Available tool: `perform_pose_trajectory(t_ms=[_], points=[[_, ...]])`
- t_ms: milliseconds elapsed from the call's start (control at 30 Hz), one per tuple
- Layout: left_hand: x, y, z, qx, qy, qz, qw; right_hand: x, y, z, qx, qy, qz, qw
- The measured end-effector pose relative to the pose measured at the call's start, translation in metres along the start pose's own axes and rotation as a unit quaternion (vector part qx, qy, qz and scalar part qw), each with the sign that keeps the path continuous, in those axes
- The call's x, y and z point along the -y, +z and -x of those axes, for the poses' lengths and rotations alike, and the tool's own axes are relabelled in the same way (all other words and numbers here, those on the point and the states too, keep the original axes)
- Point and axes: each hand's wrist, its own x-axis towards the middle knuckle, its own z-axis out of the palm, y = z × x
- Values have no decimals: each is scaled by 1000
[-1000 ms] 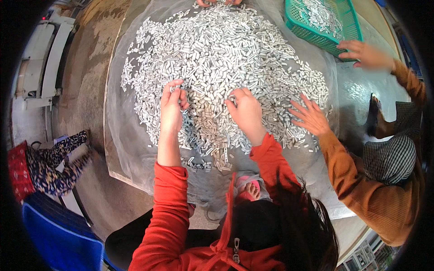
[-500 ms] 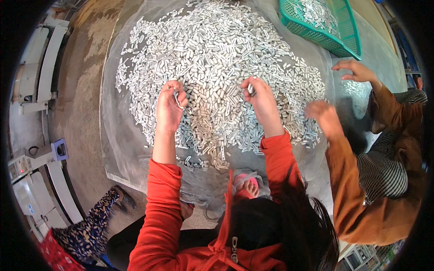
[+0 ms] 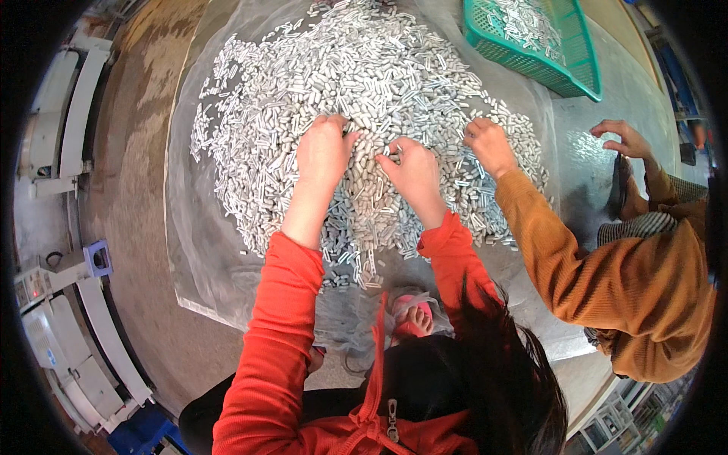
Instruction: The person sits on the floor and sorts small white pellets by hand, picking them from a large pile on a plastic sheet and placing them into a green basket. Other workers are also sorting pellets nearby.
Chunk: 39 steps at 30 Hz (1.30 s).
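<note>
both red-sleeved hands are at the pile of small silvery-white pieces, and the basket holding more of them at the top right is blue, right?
Not quite: the perforated plastic basket is green, as the head view shows. The left hand and right hand are indeed at the pile.

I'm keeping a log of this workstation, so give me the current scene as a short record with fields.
Left hand: fingers at the pile of small pale pieces, grip hidden
Right hand: close beside it, over the pile; hold unclear
Under the pile: thin translucent sheet
Upper right: green basket with similar pieces
Co-worker: one hand at the pile's right side, other hand off the pile
</note>
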Motion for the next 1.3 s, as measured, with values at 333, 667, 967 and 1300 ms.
perform_pose_trajectory(t_ms=[333, 667, 967, 1300], points=[[45, -9, 19, -28, -145, 389, 909, -17, -14, -31, 23, 8, -281, 959], [43, -20, 82, 106, -250, 622, 734, -18, -13, -38, -11, -159, -37, 987], [5, 27, 108, 5, -44, 65, 997, -16, -33, -2, 140, 69, -605, 781], [53, -8, 121, 173, -135, 850, 479, -9, -11, 22, 44, -15, -254, 966]])
